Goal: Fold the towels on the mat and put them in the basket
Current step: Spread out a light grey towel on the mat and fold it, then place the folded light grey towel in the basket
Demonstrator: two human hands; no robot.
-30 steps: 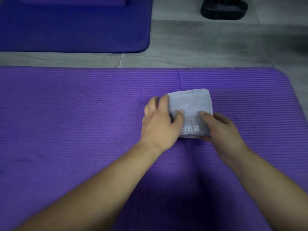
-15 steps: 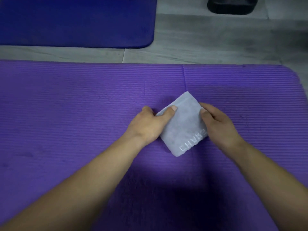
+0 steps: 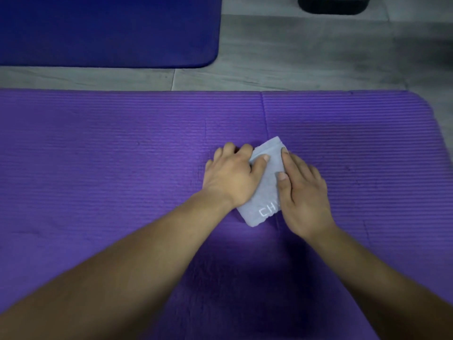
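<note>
In the head view, a small grey towel (image 3: 266, 185), folded into a compact rectangle, is seen lying on the purple mat (image 3: 110, 155), right of the mat's middle and just beside a crease that runs across it. The towel is turned at an angle to the mat's edges, and white letters "CH" (image 3: 268, 211) can be read near its closer corner; the remaining letters are covered.

The towel's left side is gripped by the left hand (image 3: 232, 177): the thumb is laid on top of the cloth and the fingers are curled down past its edge onto the mat. The right side is pressed by the right hand (image 3: 304, 192), which is held flat with its fingers fairly straight and its thumb tip set on the cloth.

Beyond the mat's far edge a strip of grey floor (image 3: 306, 52) is seen. A dark blue mat (image 3: 105, 28) lies past that edge to the left, and a black object (image 3: 333, 4), cut off by the frame, past it to the right.
</note>
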